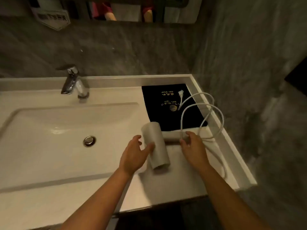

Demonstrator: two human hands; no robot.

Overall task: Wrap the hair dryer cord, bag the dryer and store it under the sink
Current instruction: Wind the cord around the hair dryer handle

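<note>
A white hair dryer (157, 145) lies on the counter to the right of the basin, barrel toward me, handle pointing right. My left hand (134, 155) is spread open with its fingertips against the barrel's left side. At the handle's end my right hand (193, 146) has its fingers curled, and the white cord (216, 112) runs from there. The cord rises in loose loops over the counter's right edge. Its plug (180, 94) rests on a black storage bag (171, 107) with gold lettering, lying flat behind the dryer.
A white basin (49, 130) with a chrome drain (89, 141) fills the left. A chrome tap (73, 82) stands at the back. Grey walls close in behind and on the right. The counter's raised rim (232, 146) runs along the right; a dark gap opens below the front edge.
</note>
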